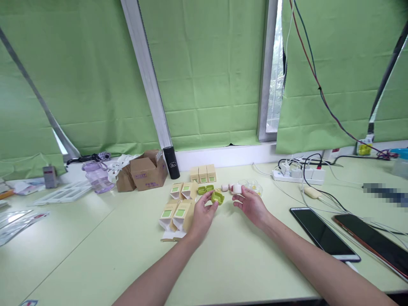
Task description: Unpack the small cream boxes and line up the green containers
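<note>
My left hand (202,216) is closed on a small green open case (218,198), held above the table between thumb and fingers. In my right hand (251,207) is a small white cylinder with a dark pink part (236,188), pinched by the fingers; its exact kind is too small to make out. The two hands are apart, with a short gap between what they hold. Beyond my left hand lie more green cases (205,189). A similar pale pink-and-white piece (225,187) rests between them and my right hand. Small open cartons with green labels (180,213) stand left of my left hand.
Several closed cartons (203,174) line up at the back. A clear round tray (259,189) sits behind my right hand. Phones (325,233), cables and a power strip (298,175) occupy the right. Leftward are a cardboard box (148,172), black tumbler (171,162) and purple bottle (98,177).
</note>
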Available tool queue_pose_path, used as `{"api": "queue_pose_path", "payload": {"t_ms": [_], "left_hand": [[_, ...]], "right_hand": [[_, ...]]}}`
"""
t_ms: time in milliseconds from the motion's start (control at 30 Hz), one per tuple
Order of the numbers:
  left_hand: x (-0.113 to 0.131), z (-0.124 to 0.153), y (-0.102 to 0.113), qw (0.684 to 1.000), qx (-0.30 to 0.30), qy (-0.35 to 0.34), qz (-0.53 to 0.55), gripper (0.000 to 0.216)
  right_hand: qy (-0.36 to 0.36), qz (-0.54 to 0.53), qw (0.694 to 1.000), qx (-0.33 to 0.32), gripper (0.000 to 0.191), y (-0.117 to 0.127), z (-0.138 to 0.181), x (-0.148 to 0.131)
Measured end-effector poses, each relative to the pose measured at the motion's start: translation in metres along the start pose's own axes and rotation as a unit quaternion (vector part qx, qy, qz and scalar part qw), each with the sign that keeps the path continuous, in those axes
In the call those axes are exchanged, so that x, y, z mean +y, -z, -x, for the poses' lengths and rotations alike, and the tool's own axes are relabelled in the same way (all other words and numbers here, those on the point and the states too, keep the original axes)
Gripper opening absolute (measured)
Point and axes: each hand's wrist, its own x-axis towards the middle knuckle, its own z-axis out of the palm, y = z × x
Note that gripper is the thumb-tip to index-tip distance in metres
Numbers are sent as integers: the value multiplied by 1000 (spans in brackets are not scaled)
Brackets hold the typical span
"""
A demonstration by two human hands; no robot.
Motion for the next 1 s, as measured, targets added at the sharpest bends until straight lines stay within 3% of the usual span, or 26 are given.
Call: {"api": "queue_pose_path", "payload": {"t_ms": [467,767,900,1000], "left_hand": [[0,1,1,1000,16,-9,-15,56],[2,2,3,998,55,-21,-27,53],[2,2,4,996,71,-27,-42,53],[3,3,4,996,70,-29,-48,52]], "right_hand": [[59,59,996,27,56,-10,6,-7],[129,120,984,39,53,-6,0,-7],[163,211,963,41,49,4,-16,-4],[225,340,912,47,41,11,-32,-2]]}}
